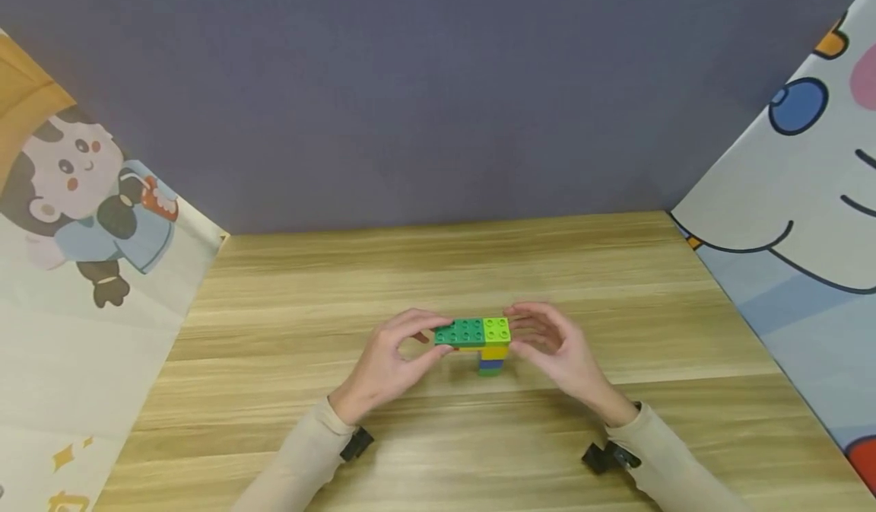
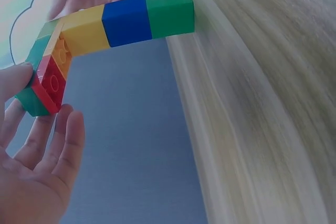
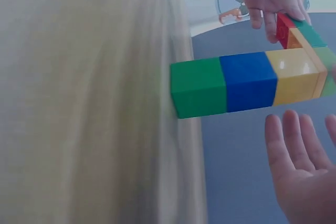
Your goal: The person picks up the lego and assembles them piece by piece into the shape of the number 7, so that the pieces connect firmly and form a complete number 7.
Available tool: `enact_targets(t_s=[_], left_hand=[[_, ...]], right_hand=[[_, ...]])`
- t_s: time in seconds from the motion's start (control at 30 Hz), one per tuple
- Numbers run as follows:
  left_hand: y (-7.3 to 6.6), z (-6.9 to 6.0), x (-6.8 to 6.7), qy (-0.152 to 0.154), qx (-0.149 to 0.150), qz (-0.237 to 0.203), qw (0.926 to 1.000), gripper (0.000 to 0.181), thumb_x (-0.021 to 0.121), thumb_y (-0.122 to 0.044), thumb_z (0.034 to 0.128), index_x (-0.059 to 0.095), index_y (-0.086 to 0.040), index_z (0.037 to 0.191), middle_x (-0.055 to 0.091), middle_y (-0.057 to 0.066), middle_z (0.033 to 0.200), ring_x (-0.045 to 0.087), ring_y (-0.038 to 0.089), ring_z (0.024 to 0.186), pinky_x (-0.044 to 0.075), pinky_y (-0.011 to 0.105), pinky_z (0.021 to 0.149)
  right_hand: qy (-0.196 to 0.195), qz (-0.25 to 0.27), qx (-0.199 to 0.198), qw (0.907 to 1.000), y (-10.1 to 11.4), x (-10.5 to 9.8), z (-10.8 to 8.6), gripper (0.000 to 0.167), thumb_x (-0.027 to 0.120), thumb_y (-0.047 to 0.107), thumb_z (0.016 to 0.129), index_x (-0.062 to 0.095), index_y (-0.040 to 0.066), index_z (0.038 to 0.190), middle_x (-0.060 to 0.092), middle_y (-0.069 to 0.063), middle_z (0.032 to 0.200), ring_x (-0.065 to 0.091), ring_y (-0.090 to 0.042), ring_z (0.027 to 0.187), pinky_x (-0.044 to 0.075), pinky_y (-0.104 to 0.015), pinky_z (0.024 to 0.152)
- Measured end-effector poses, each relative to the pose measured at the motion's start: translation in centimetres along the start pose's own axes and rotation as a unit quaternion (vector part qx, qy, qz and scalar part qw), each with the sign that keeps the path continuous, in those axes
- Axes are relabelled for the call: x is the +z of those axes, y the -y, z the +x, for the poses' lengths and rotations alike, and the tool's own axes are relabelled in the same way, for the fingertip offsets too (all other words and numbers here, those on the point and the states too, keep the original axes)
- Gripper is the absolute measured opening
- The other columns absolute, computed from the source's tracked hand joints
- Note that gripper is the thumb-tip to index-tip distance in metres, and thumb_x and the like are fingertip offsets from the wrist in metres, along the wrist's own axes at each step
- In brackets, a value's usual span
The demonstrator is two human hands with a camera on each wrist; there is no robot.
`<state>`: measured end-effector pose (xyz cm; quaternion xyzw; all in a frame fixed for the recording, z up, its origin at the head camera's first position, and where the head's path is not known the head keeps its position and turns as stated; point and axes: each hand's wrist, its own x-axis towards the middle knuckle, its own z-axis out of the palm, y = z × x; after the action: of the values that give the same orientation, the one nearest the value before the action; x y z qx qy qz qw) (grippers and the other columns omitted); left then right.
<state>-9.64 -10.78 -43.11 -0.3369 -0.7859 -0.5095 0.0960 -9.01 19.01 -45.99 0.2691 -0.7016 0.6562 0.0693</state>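
Note:
In the head view, a toy-brick structure [image 1: 460, 332] has a dark green studded brick and a lime green brick [image 1: 496, 330] across its top. Below the lime end runs a column of yellow, blue [image 2: 126, 21] and green [image 2: 170, 14] bricks, its foot at the table. A red brick [image 2: 51, 84] and an orange one lie under the top bricks. My left hand [image 1: 385, 361] pinches the dark green end between thumb and fingers. At the lime end is my right hand [image 1: 563, 351], thumb close against the brick, other fingers extended beside the column, apart from it.
The wood-grain table [image 1: 383, 268] stretches around the structure. A dark grey panel [image 1: 438, 101] stands at the back, with cartoon-printed panels [image 1: 164, 322] on either side. Each wrist carries a small black device [image 1: 357, 444].

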Motion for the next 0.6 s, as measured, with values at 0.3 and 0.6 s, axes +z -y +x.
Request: enact_targets(t_s=[0.3, 0.6], left_hand=[[0.2, -0.1, -0.1, -0.002, -0.019, -0.004, 0.9998, 0.035, 0.084, -0.009, 0.0919, 0.077, -0.011, 0.126, 0.077, 0.005, 0.123, 0.072, 0.018, 0.108, 0.065, 0.035, 0.082], [0.2, -0.1, -0.1, -0.003, -0.019, -0.009, 0.9998, 0.036, 0.084, -0.008, 0.0919, 0.077, -0.012, 0.127, 0.077, 0.005, 0.123, 0.072, 0.018, 0.109, 0.066, 0.041, 0.081]], right_hand=[[0.038, 0.043, 0.086, 0.9947, -0.9, 0.2, -1.2, 0.058, 0.073, -0.014, 0.09, 0.048, -0.016, 0.142, 0.068, 0.012, 0.135, 0.066, -0.005, 0.123, 0.061, -0.034, 0.1], [0.024, -0.004, 0.127, 0.9915, -1.3, 1.1, -1.5, 0.052, 0.078, -0.009, 0.089, 0.059, -0.007, 0.137, 0.069, 0.014, 0.131, 0.067, -0.002, 0.12, 0.061, -0.028, 0.098]])
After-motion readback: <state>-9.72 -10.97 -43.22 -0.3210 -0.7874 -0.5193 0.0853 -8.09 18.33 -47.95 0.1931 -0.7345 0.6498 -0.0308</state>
